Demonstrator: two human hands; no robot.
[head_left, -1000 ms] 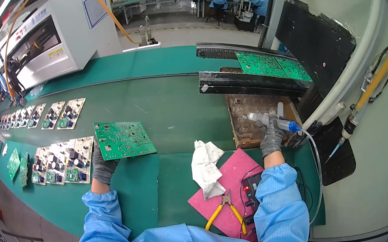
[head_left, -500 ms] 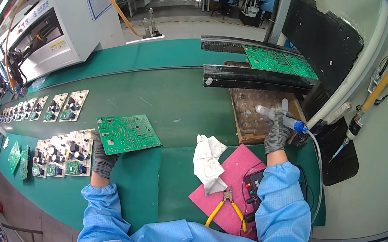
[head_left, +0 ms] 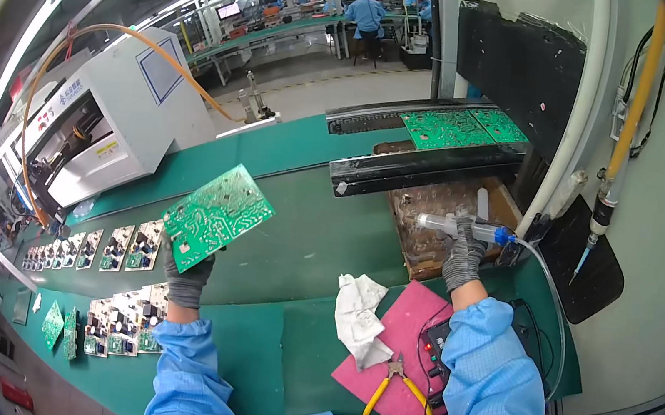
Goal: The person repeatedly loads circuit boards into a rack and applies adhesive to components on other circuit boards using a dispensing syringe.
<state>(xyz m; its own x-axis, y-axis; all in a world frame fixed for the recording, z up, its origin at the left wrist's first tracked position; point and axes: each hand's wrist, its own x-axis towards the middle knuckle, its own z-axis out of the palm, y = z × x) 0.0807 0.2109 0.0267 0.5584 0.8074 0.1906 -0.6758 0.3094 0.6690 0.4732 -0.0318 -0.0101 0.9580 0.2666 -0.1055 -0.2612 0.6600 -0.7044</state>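
A green circuit board [head_left: 218,218] is raised and tilted above the bench at the left, gripped along its lower left edge by my left hand [head_left: 187,277] in a grey glove. My right hand [head_left: 465,254], gloved too, is wrapped round a clear syringe [head_left: 439,223] with a blue cap and a tube at its right end. Beneath the syringe is a shallow brown tray [head_left: 403,255] with residue in it. A white cloth [head_left: 358,316] and yellow-handled cutters [head_left: 393,368] rest on or beside a pink mat [head_left: 394,316].
Two black rails [head_left: 405,169] carry green boards [head_left: 448,129] behind the tray. Assembled boards [head_left: 144,246] stand in rows at the left, near a white machine [head_left: 123,104]. A small black control box [head_left: 436,347] lies by my right forearm. A person [head_left: 364,15] sits far behind.
My left hand has lifted the green board and tilted it more steeply. My right hand still holds the syringe over the tray. The camera view has shifted.
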